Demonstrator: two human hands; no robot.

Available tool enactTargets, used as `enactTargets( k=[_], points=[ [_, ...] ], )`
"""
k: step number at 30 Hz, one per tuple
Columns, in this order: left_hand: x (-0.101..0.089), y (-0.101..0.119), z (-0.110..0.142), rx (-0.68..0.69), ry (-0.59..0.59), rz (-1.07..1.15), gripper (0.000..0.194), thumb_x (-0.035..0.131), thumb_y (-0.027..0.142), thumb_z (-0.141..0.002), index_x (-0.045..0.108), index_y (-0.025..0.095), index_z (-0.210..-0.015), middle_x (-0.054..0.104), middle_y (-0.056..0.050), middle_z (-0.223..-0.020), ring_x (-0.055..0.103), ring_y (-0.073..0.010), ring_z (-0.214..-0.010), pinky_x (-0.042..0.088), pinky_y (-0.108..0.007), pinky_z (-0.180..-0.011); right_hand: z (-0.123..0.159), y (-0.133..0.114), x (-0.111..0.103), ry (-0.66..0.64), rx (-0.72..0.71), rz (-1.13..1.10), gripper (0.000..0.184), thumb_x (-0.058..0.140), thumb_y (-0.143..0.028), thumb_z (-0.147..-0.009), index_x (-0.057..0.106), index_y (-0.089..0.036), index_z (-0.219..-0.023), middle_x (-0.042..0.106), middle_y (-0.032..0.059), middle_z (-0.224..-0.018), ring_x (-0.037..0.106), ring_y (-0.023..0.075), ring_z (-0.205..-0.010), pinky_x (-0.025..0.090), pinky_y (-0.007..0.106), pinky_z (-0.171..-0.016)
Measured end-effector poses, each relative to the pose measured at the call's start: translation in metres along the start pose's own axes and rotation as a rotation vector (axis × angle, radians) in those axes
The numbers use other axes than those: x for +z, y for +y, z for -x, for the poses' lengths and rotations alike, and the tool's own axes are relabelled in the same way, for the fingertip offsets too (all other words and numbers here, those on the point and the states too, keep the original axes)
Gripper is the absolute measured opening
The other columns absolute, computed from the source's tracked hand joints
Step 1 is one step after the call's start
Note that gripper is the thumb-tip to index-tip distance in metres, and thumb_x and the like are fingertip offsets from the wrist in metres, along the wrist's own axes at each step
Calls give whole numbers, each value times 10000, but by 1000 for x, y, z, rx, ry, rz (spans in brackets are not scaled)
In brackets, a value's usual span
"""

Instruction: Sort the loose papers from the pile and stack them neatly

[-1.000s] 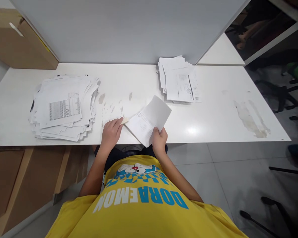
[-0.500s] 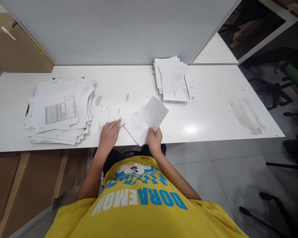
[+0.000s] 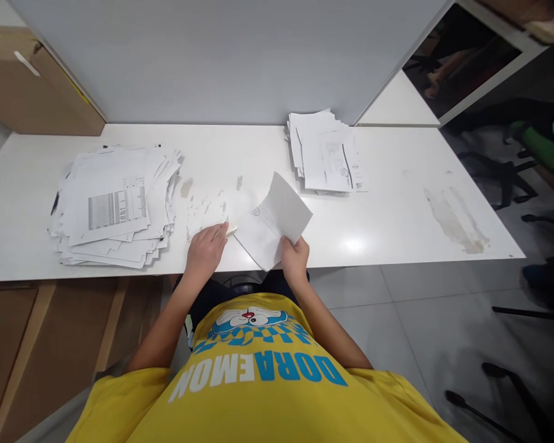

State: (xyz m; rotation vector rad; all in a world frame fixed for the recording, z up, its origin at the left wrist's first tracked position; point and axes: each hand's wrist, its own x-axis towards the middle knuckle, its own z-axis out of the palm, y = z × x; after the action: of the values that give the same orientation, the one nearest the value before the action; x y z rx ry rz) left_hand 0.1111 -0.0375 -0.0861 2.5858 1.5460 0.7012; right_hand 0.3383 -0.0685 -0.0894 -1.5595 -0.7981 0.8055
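Observation:
My right hand [image 3: 295,258] grips a folded white sheet of paper [image 3: 263,232] by its right side, thumb on top. The sheet's right flap stands raised and bent, and its left part shows faint print and a round stamp. My left hand [image 3: 207,251] rests at the table's front edge, fingers closed on a small cream-coloured flat piece [image 3: 231,230] that points at the sheet's left corner. What this piece is I cannot make out.
On the white table [image 3: 388,227], a large untidy paper stack [image 3: 115,203] lies at the left. A smaller paper stack [image 3: 327,154] sits at the back right. A grey partition [image 3: 226,61] rises behind, a cardboard box [image 3: 41,92] at back left. Office chairs [image 3: 503,178] stand at right.
My right hand has shifted slightly right, and the sheet's raised flap has bent up more. My left hand, with the cream piece, has barely moved. The view has shifted a little.

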Motion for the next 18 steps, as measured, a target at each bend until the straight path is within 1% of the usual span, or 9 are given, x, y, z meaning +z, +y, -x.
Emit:
enactTargets(
  k=[2, 4, 5, 7, 9, 11, 12, 15, 18],
  points=[
    [1, -2, 1, 15, 25, 6, 410, 395, 289, -1017, 544, 181, -1383, 674, -143, -1253, 630, -270, -1129, 496, -405, -912, -21, -14, -8, -2, -98, -29, 298, 510, -245, -707, 729, -197, -904, 735, 29, -939, 636, 248, -992, 479, 410, -974],
    [2, -4, 3, 28, 39, 24, 426, 400, 305, -1017, 525, 186, -1406, 665, -145, -1266, 624, -268, -1141, 491, -405, -927, -58, -32, -19, 1, -199, -50, 392, 504, -190, -661, 738, -205, -974, 733, 32, -1019, 631, 233, -1038, 469, 402, -984],
    [2, -4, 4, 32, 39, 35, 434, 402, 313, -1016, 514, 192, -1418, 660, -146, -1273, 619, -270, -1151, 488, -409, -936, -83, -41, -25, -3, -215, -39, 400, 513, -176, -646, 736, -196, -977, 732, 39, -1007, 635, 231, -1013, 480, 405, -952],
    [2, -5, 5, 29, 35, 50, 445, 407, 325, -1013, 506, 201, -1429, 654, -146, -1282, 612, -275, -1160, 486, -423, -945, -141, -58, -37, 47, -153, 10, 288, 557, -170, -629, 713, -156, -871, 707, 46, -861, 633, 223, -861, 500, 397, -820],
    [1, -4, 5, 17, 30, 60, 447, 409, 323, -1011, 507, 201, -1429, 653, -146, -1283, 613, -277, -1155, 487, -434, -947, -199, -69, -46, 51, -36, 98, 189, 583, -176, -663, 680, -131, -818, 655, 39, -748, 603, 203, -758, 474, 372, -725],
    [0, -2, 5, 7, 21, 67, 440, 403, 311, -1012, 517, 199, -1422, 660, -143, -1271, 620, -272, -1135, 491, -434, -940, -248, -75, -51, 60, -17, 288, 141, 620, -153, -683, 665, -107, -809, 653, 62, -770, 590, 193, -760, 439, 361, -709],
    [-1, -1, 5, 3, 12, 69, 433, 395, 303, -1015, 524, 199, -1415, 666, -139, -1258, 625, -267, -1121, 494, -431, -934, -267, -75, -51, 55, -28, 420, 164, 637, -134, -687, 669, -93, -843, 672, 97, -837, 598, 205, -802, 426, 370, -723],
    [-2, 1, 4, -8, -5, 75, 417, 371, 290, -1024, 550, 198, -1389, 682, -129, -1216, 638, -257, -1087, 499, -420, -916, -293, -75, -46, 86, -49, 794, 360, 608, -101, -762, 651, -11, -1108, 650, 246, -1125, 599, 292, -1061, 375, 425, -818],
    [-1, 2, 5, -13, 4, 79, 413, 362, 288, -1030, 550, 195, -1386, 685, -126, -1203, 639, -252, -1089, 498, -415, -914, -280, -83, -31, 219, -80, 932, 624, 593, -75, -797, 461, 43, -1395, 508, 341, -1351, 483, 364, -1282, 334, 461, -883]
  ],
)
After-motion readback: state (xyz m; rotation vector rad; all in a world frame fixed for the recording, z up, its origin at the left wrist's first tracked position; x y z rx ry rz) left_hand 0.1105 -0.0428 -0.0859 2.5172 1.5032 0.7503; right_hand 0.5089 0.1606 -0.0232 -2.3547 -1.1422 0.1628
